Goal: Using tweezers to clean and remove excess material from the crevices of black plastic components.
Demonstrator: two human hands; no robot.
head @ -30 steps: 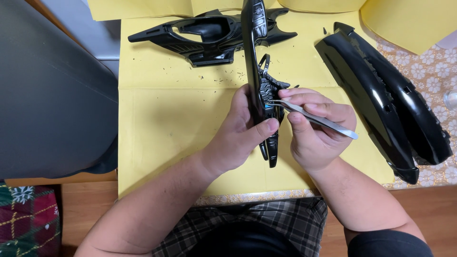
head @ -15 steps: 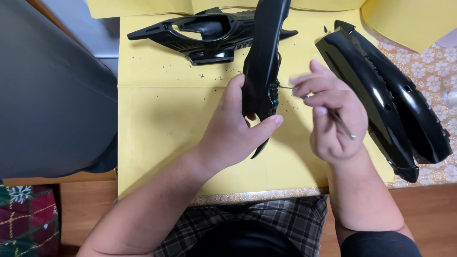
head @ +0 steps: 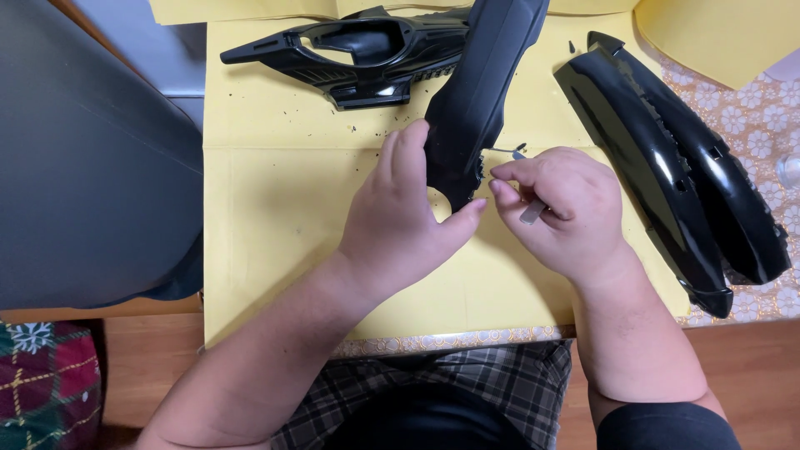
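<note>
Black plastic panel [head: 477,100] gripped at near end by left hand [head: 400,225], thumb and fingers pinched round it, tilted up so edge faces tool. Right hand [head: 560,208] closed on thin metal tool [head: 530,210], tip at panel's right edge. Yellow paper [head: 275,225] underneath catches dark crumbs. Open room left; long black fairings [head: 667,158] crowd right, open-frame black part [head: 350,50] far.

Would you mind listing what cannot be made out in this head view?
- Upper end of the held black part: cut off by the top edge.
- Metal tool: mostly hidden inside the right hand; its tip is too small to read.
- Part's lower edge: partly covered by the left hand.
- Long black panels: their undersides are unseen.
</note>
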